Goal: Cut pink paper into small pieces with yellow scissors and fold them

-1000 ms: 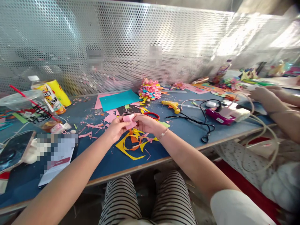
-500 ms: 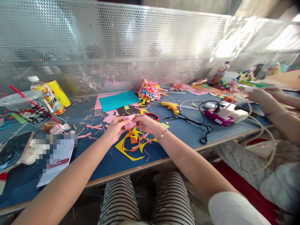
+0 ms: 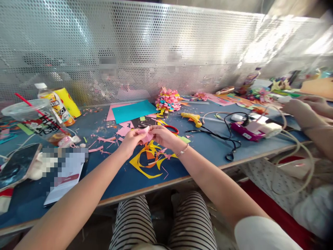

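Head view: 2 striped trouser legs (image 3: 191,222), cut off at the lower border. Blue table (image 3: 117,187), wood-coloured front edge. Yellow paper offcut (image 3: 140,169), curved, partly overlaid by scraps, below the hands. Left hand (image 3: 133,139), nearly closed, thumb and fingertips pinching 1 side of a pink paper piece (image 3: 147,137); right hand (image 3: 163,137), likewise nearly closed, pinching the other side, 1 beaded bracelet (image 3: 182,150) at the wrist. Pink paper piece: held just above the table, between the 2 hands; much of it hidden by fingers, folds hard to make out; 1 pale corner points up and away from the wearer; long axis cannot be told. At left, 1 smartphone (image 3: 19,165), cut off by the border; 1 booklet (image 3: 66,180), partly pixelated. 1 red loop (image 3: 173,130) behind the right hand, partly hidden. 1 purple power strip (image 3: 247,133), partly covered by plugs. 1 clear plastic cup (image 3: 36,121), red straw. 1 yellow glue gun (image 3: 192,118). 1 turquoise sheet (image 3: 134,111) over pink paper. 1 paper-petal cluster (image 3: 168,100), multicoloured. Far right: another person's hands (image 3: 303,106), blurred. Rear: perforated metal screen (image 3: 140,45).
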The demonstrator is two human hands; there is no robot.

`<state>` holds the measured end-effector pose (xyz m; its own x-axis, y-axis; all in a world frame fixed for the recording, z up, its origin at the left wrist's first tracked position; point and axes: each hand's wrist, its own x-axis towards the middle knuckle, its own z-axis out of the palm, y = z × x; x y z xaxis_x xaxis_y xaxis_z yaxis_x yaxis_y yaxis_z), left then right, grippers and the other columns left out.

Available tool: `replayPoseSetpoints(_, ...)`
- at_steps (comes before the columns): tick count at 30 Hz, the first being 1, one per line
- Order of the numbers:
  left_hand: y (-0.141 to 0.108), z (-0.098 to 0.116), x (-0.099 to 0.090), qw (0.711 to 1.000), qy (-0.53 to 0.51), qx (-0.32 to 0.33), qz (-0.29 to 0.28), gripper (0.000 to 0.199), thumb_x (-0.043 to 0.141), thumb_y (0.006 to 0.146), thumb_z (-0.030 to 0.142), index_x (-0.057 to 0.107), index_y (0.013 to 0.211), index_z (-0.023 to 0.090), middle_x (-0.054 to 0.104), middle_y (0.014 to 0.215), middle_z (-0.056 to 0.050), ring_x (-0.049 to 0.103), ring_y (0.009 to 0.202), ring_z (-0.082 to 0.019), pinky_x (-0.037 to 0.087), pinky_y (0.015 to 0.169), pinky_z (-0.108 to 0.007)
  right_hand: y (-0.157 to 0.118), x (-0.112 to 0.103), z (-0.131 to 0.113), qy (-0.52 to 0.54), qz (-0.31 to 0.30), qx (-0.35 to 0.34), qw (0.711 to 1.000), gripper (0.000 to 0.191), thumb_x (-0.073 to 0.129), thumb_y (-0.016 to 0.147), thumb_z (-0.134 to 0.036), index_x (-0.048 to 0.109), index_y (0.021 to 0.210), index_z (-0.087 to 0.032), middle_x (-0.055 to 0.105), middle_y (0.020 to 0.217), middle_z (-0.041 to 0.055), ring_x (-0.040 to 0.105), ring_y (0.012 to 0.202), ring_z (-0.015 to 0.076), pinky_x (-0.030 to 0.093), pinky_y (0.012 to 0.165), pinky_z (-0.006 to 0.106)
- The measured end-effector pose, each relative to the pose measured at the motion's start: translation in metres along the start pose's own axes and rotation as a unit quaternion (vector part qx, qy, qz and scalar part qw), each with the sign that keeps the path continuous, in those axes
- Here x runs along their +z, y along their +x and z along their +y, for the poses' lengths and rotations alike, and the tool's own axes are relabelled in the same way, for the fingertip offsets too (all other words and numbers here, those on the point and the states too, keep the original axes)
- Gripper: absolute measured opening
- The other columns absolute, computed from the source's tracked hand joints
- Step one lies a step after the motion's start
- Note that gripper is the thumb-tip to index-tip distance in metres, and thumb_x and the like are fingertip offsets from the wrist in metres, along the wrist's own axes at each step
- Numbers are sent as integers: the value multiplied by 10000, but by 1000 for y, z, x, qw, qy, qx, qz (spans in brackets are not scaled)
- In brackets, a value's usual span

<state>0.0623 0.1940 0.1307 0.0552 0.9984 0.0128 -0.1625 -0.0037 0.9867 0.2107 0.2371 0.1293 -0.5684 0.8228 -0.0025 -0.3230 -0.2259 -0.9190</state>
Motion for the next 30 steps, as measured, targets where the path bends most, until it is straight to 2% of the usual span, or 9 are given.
replayPoseSetpoints(8,-1,1,1,999,24,5,-28,319,690,604,384,622,795,137,591,691,-19,516,634,-117,392,576,-234,1,-1,0,-8,-5,-4,1000,117,640,619,-100,600,727,-123,579,639,-11,547,580,66,444,590,184)
replayPoseSetpoints(11,-2,2,2,1000,-4,-5,-17,316,683,605,352,608,835,147,593,713,-19,523,639,-117,393,574,-228,0,-2,0,-10,-17,-14,1000,108,639,637,-115,596,734,-135,585,669,-14,558,604,68,454,602,183)
replayPoseSetpoints(16,-2,3,2,1000,-22,-6,9,298,695,585,335,543,774,162,571,704,-1,530,627,-115,411,567,-229,-2,-2,-1,-21,-32,-16,999,124,637,650,-114,585,754,-157,583,685,-27,564,620,66,462,600,179)
replayPoseSetpoints(21,1,0,-3,996,46,71,33,289,692,607,300,533,815,178,570,726,13,531,645,-101,406,586,-205,-1,-1,0,-30,-15,7,999,152,647,620,-80,561,720,-156,572,670,-32,558,599,54,456,585,163)
replayPoseSetpoints(24,0,1,-2,992,65,105,21,255,676,622,261,547,824,174,586,747,13,537,669,-98,412,614,-200,-1,-1,0,-25,4,11,1000,164,638,610,-67,547,711,-159,563,640,-37,548,567,54,455,565,162)
replayPoseSetpoints(30,-5,6,2,998,-4,64,0,312,700,581,195,538,846,166,603,770,10,565,691,-106,457,631,-220,-3,1,-3,12,-9,35,999,150,578,637,-29,532,709,-152,566,621,-26,549,550,58,463,546,159)
